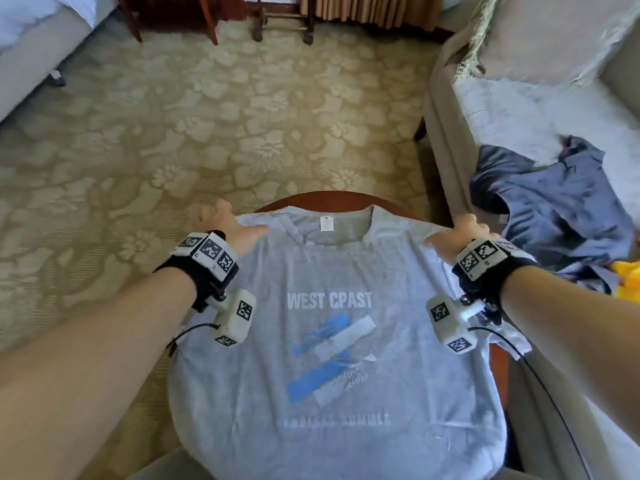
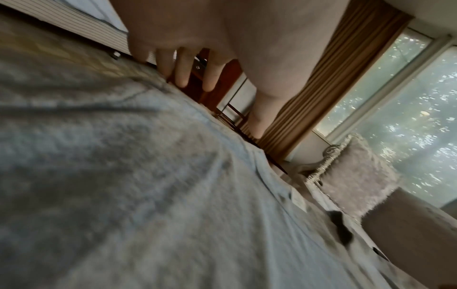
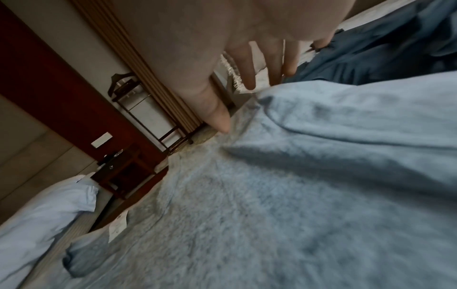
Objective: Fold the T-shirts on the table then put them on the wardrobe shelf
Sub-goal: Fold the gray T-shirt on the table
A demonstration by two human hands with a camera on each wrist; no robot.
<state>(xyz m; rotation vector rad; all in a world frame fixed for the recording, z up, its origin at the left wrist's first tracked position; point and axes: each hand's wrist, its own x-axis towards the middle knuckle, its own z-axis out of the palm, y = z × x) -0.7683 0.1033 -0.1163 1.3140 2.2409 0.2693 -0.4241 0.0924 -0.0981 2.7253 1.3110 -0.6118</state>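
Observation:
A grey T-shirt (image 1: 332, 341) printed "WEST CPAST" lies spread face up over a round wooden table (image 1: 332, 197), collar at the far side, hem hanging off the near edge. My left hand (image 1: 235, 225) rests on its left shoulder, fingers straight and reaching past the cloth's edge. My right hand (image 1: 457, 233) lies on the right shoulder. In the left wrist view the left hand (image 2: 222, 97) is spread above the shirt (image 2: 123, 176). In the right wrist view the right hand (image 3: 249, 101) has straight fingers (image 3: 249, 78), thumb tip touching the shirt (image 3: 272, 195).
A crumpled dark blue garment (image 1: 554, 209) and something yellow (image 1: 628, 275) lie on the sofa (image 1: 502, 109) close to the table's right. A bed (image 1: 31, 50) stands far left. Wooden furniture legs (image 1: 284, 22) line the back. Patterned carpet (image 1: 207, 133) lies beyond the table.

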